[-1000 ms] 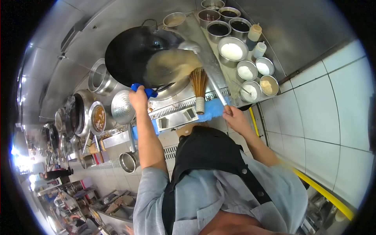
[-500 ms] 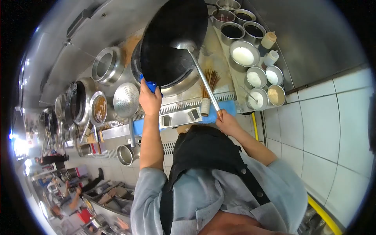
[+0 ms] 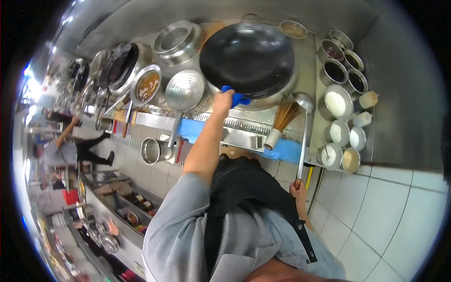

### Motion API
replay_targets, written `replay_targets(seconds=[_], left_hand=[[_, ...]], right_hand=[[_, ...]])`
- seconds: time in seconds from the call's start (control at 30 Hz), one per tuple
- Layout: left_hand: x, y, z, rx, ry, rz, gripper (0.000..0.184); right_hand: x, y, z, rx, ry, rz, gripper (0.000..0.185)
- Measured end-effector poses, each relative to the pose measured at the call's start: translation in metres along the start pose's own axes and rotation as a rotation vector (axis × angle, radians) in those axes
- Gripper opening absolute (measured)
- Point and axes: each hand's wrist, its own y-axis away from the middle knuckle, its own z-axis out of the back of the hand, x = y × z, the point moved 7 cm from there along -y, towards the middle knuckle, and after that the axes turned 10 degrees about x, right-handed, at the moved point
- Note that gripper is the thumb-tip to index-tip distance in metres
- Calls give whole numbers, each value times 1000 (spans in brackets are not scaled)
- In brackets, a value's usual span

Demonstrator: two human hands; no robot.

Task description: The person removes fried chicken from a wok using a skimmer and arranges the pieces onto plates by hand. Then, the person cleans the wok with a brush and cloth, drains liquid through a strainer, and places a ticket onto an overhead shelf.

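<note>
A black wok [image 3: 246, 61] sits on the stove with its inside facing up. My left hand [image 3: 222, 101] is closed around a blue cloth [image 3: 238, 98] at the wok's near rim; any handle under the cloth is hidden. In my right hand [image 3: 297, 189], the wooden-ended handle of a metal ladle [image 3: 304, 101] is gripped. The ladle's bowl hangs to the right of the wok, apart from it. Between the two lies a bamboo brush [image 3: 283, 120]. A perforated skimmer [image 3: 185, 90] rests left of the wok.
Several metal pots of sauces and powders [image 3: 338, 102] and squeeze bottles [image 3: 368, 99] line the right side. A bowl of brown liquid [image 3: 146, 86] and a steel pot [image 3: 176, 40] stand left. Another person [image 3: 70, 150] is at far left.
The wok has come down from a steep tilt to rest on the stove. My right hand has drawn the ladle out of the wok toward the right. The view has shifted.
</note>
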Motion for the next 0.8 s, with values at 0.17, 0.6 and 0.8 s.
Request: replay_targets(seconds=[0.17,0.6,0.8], left_hand=[[35,-12,-21,77,548,203,49],[46,151,-2,11,-926,-461,77],[47,216,136,-190,-637,-491,66]], right_hand=[[-16,-48,-6,-137,342,10,19],[24,-72,-132,486,167,185,38],[155,-96,-177,724,0,483,32]])
